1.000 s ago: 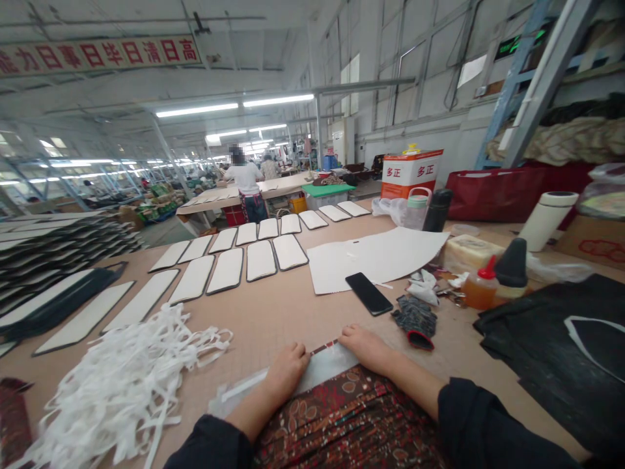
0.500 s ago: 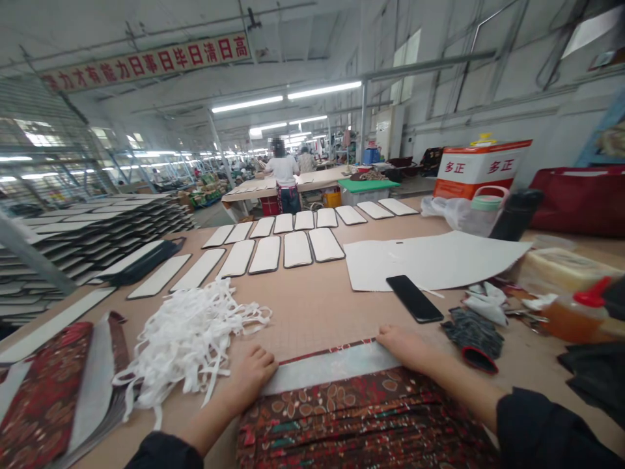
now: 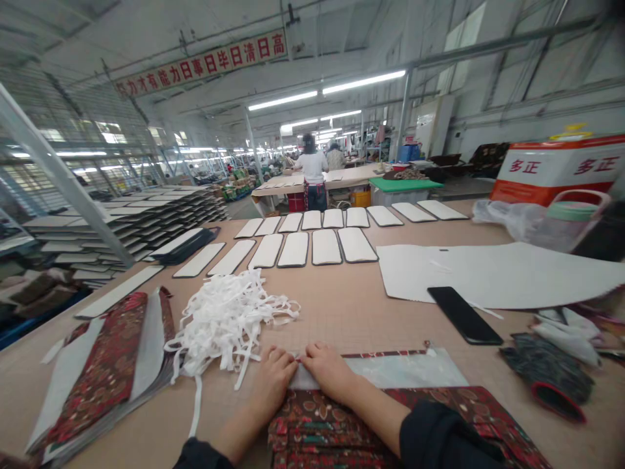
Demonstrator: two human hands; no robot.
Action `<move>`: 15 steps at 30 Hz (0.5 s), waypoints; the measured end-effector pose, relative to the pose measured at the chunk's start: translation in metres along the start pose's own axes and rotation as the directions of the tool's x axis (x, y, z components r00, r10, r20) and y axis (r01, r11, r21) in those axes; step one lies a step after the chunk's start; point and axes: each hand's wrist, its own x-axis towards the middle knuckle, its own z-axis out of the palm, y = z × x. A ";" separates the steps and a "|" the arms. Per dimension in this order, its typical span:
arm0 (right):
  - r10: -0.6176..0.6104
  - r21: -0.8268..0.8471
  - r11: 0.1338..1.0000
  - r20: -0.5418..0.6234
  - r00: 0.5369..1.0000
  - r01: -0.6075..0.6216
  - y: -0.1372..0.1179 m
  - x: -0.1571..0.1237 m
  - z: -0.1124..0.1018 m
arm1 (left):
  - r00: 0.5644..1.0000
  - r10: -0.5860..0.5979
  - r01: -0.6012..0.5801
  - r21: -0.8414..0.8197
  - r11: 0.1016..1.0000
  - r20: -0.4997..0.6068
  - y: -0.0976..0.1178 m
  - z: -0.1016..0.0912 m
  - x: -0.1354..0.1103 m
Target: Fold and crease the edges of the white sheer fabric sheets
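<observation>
A stack of dark brown, red-flowered fabric (image 3: pixel 336 423) lies in front of me, with a pale backing strip (image 3: pixel 405 369) showing along its far edge. At the left end of that edge my left hand (image 3: pixel 274 381) is closed on the fabric, fingers curled. My right hand (image 3: pixel 326 370) is right beside it, also closed on the same edge, its fingertips almost touching the left hand. What lies under the fingers is hidden. Close to my left hand is a heap of white ribbon strips (image 3: pixel 224 322).
Rows of white, dark-edged panels (image 3: pixel 326 247) lie across the table (image 3: pixel 342 326). At right are a large white sheet (image 3: pixel 488 273), a black phone (image 3: pixel 463 316) and a dark glove (image 3: pixel 547 374). More flowered fabric (image 3: pixel 105 365) lies left. A person (image 3: pixel 312 169) stands beyond.
My right hand has moved left along the fabric edge and now sits beside my left hand. The view has turned left, so the scene appears shifted right.
</observation>
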 end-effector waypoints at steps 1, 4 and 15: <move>-0.032 -0.029 0.999 -0.016 0.999 0.032 0.001 -0.002 0.001 | 1.000 0.004 -0.005 -0.017 1.000 -0.017 -0.002 0.001 -0.004; -0.062 -0.075 0.995 0.003 0.998 0.062 0.002 0.000 -0.001 | 0.999 -0.033 0.032 -0.076 0.997 0.000 -0.006 0.004 -0.011; -0.087 0.004 0.996 0.074 0.993 0.087 0.001 0.001 -0.003 | 0.978 -0.127 0.149 -0.126 0.981 0.164 -0.005 -0.004 0.001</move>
